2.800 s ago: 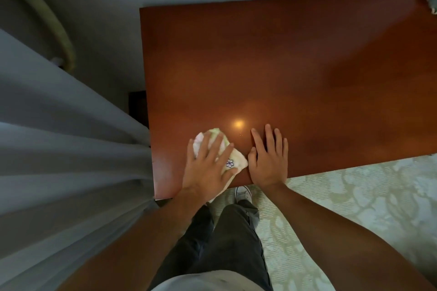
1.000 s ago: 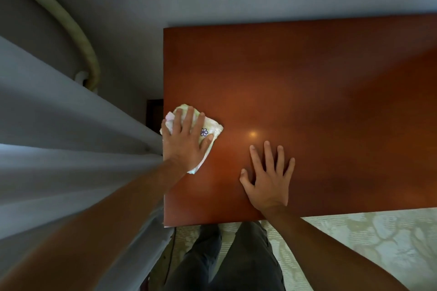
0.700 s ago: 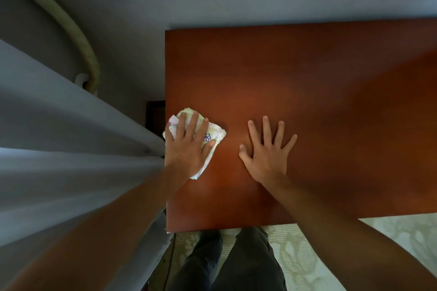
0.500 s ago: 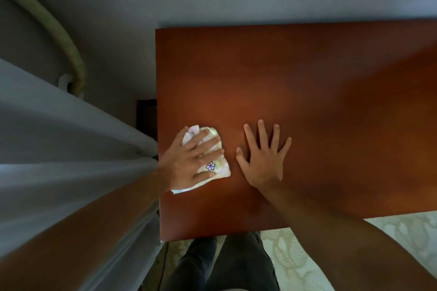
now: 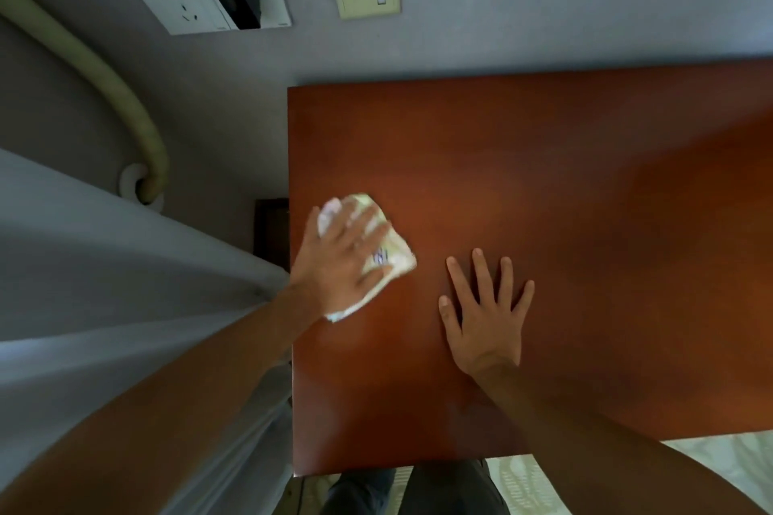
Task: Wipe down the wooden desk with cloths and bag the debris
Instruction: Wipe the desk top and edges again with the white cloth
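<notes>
seen from above, a person stands at the near edge of a reddish-brown wooden bench (image 5: 564, 188) whose far edge meets a grey wall. the left hand (image 5: 343, 263) lies flat, fingers spread, pressing down on a crumpled pale cloth (image 5: 395, 253) with a small purple print. the cloth sits by the bench's left edge, about midway between the near and far edges; hand and cloth are slightly blurred, which suggests a wiping stroke. the right hand (image 5: 485, 318) rests palm down on bare wood just beside the cloth, fingers spread, holding nothing, seemingly as a brace.

the step in hand looks like wiping the left part of the bench. no debris or bag shows in view. the next move likely calls for steady downward pressure while sweeping the cloth toward the far left corner, then across the wide unwiped-looking stretch to the right, shifting the bracing hand out of the way.
</notes>
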